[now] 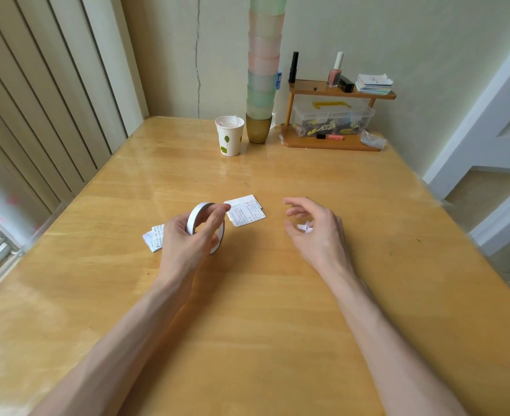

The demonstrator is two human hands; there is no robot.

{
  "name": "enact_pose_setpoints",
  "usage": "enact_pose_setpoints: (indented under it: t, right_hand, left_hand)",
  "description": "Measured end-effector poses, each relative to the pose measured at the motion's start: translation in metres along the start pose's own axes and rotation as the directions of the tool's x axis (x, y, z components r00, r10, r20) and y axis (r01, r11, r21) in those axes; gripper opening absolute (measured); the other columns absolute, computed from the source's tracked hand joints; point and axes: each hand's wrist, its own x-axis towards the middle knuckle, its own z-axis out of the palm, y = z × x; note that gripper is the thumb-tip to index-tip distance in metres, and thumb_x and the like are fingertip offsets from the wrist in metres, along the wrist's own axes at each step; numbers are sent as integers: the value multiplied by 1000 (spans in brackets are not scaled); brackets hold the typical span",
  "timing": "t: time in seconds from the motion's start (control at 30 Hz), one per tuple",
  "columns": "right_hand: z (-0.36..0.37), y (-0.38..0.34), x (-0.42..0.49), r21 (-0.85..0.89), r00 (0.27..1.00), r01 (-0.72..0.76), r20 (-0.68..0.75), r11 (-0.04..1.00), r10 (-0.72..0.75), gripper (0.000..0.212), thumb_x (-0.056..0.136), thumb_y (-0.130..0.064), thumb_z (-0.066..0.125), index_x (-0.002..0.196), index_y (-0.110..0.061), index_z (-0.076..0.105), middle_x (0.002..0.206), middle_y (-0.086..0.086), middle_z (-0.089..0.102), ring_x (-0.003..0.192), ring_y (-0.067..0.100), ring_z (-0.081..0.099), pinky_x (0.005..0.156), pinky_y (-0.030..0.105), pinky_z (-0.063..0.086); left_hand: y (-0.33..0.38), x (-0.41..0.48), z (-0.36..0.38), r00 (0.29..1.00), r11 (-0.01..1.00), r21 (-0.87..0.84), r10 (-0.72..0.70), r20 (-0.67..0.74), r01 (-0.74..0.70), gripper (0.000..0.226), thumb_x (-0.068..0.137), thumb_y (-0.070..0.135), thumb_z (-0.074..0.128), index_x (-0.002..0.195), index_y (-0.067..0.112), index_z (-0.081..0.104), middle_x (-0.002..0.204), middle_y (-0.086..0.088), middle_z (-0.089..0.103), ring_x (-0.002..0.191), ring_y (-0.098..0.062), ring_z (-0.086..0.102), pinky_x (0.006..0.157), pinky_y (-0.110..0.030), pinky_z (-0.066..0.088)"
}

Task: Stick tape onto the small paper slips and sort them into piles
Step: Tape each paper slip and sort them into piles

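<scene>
Head view: the left hand point(184, 237) grips an upright white tape roll point(194, 217) above the yellow wooden table point(256, 310). The right hand point(318, 234), fingers half-curled, seemingly pinches a small white scrap point(304, 228).

Single wide-angle head cam, fwd & down, close over table point(265, 331)

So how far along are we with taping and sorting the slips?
Done: on the table, a left pile of slips beside the left hand and a middle pile beyond it; taped or not, I cannot tell. In hand: the left hand grips the tape roll, the right hand seems to pinch a white scrap. Left: sticking that scrap down.
</scene>
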Motion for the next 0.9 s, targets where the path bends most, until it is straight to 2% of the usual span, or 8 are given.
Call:
enact_pose_setpoints:
  t: [0.13, 0.3, 0.4, 0.6, 0.73, 0.83, 0.9]
  right_hand:
    - [22, -17, 0, -49, 995, 84, 63, 995, -81, 45, 87, -23, 80, 129, -33, 67, 104, -15, 73, 106, 13, 64, 86, 27, 45]
    - [57, -32, 9, -200, 994, 107, 60, 974, -97, 58, 83, -42, 83, 135, -25, 63, 112, -1, 75, 111, 23, 61, 95, 35, 39]
    - [67, -30, 10, -322, 994, 108, 18, 940, -108, 58, 84, -49, 81, 136, -29, 63, 108, -2, 76, 111, 22, 61, 92, 32, 33]
    - [70, -33, 7, -366, 987, 119, -55, 923, -149, 47, 86, -43, 81, 129, -29, 68, 99, -5, 79, 100, 21, 66, 81, 32, 28]
    - [67, -32, 6, -290, 987, 99, -92, 952, -131, 45, 82, -40, 85, 124, -30, 73, 100, -10, 79, 98, 19, 67, 78, 28, 24]
    - [58, -37, 5, -238, 990, 81, -92, 968, -106, 48, 82, -42, 84, 128, -33, 72, 103, -13, 78, 100, 14, 64, 83, 28, 29]
    - [50, -42, 2, -186, 991, 88, -82, 979, -104, 49, 83, -44, 83, 130, -35, 70, 105, -15, 78, 100, 5, 57, 87, 28, 33]
  left_hand:
    - [0, 3, -3, 999, 1000, -23, 17, -36, -17, 18, 98, 33, 71, 102, 18, 81, 53, 15, 44, 49, -5, 35, 49, -14, 35]
    - [-1, 7, -7, 998, 999, -35, 23, -57, -25, 17, 98, 33, 71, 101, 20, 81, 55, 14, 42, 49, -6, 35, 50, -14, 35]
    - [-1, 7, -7, 998, 998, -51, 25, -57, -28, 17, 98, 32, 71, 101, 19, 81, 57, 13, 45, 49, -6, 35, 49, -14, 36]
    - [-1, 9, -7, 998, 999, -47, 23, -56, -25, 18, 98, 31, 71, 103, 17, 81, 54, 14, 43, 47, -6, 34, 48, -14, 35]
    - [-1, 9, -7, 999, 999, -40, 19, -47, -21, 12, 99, 24, 70, 99, 17, 80, 60, 8, 51, 47, -7, 39, 50, -17, 38]
    - [-3, 9, -7, 999, 1000, 19, 23, -35, -22, 6, 95, 26, 75, 98, 23, 80, 73, 12, 68, 51, -10, 49, 58, -26, 44]
    - [-4, 9, -8, 999, 997, 64, 45, -22, -44, 11, 93, 30, 78, 101, 22, 79, 73, 15, 70, 51, -10, 52, 58, -24, 45]
